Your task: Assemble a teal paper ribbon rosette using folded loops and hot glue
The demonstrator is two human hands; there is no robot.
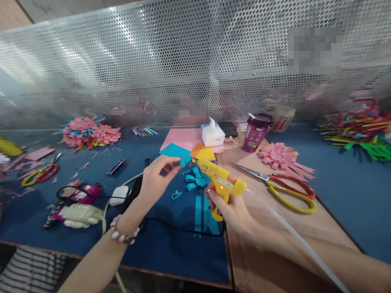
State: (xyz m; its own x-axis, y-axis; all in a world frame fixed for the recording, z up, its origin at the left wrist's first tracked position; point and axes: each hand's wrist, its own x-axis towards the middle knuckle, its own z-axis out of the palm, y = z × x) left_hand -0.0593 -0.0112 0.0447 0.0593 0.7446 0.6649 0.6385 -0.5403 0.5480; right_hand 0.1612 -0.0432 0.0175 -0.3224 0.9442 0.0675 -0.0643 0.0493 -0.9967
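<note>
My right hand (233, 209) is wrapped around the handle of a yellow hot glue gun (218, 175), whose nozzle points up and left. A small orange light glows on its side, and a long clear glue stick (293, 230) trails from its back. Left of the nozzle, my left hand (159, 175) has thumb and fingertips brought together in a pinch; whatever lies between them is too small to make out. Beneath and between the hands lies a blue paper flower (197, 179) with looped petals. A small blue paper loop (176, 195) and blue paper strips (198, 213) are on the table nearby.
Large red-and-yellow scissors (284, 185) lie right of the glue gun, near a pink paper flower (279, 155). Behind stand a tissue pack (213, 135) and a purple cup (257, 132). A power strip (81, 213) with cables sits left. A perforated metal panel (189, 61) borders the back.
</note>
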